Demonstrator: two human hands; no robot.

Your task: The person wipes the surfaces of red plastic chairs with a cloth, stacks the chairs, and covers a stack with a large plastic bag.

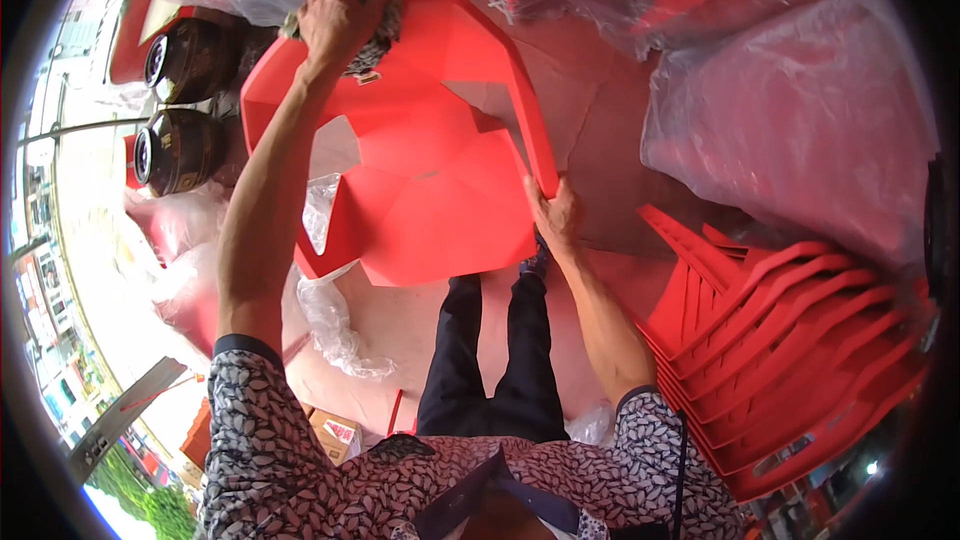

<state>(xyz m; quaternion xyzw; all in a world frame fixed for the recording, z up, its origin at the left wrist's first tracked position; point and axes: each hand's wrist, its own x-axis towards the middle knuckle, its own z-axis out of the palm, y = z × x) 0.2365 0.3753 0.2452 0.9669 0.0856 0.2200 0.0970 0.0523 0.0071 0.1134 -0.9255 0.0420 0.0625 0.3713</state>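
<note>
A red plastic armchair (pixel 420 135) with a faceted seat and back stands before me. My left hand (pixel 345 11) presses a crumpled patterned cloth (pixel 375 52) against the top edge of its backrest. At the front end of the armrest on the right, my right hand (pixel 555 210) grips the chair, with fingers partly hidden by the red plastic. Openings show between the armrests and the seat.
Nested red plastic chairs (pixel 780 345) are stacked at the right. Plastic-wrapped red goods (pixel 787 112) stand behind them and at the top. Two dark glazed jars (pixel 187 150) sit at the left. Clear plastic film (pixel 330 322) lies on the floor, near a cardboard box (pixel 334 435).
</note>
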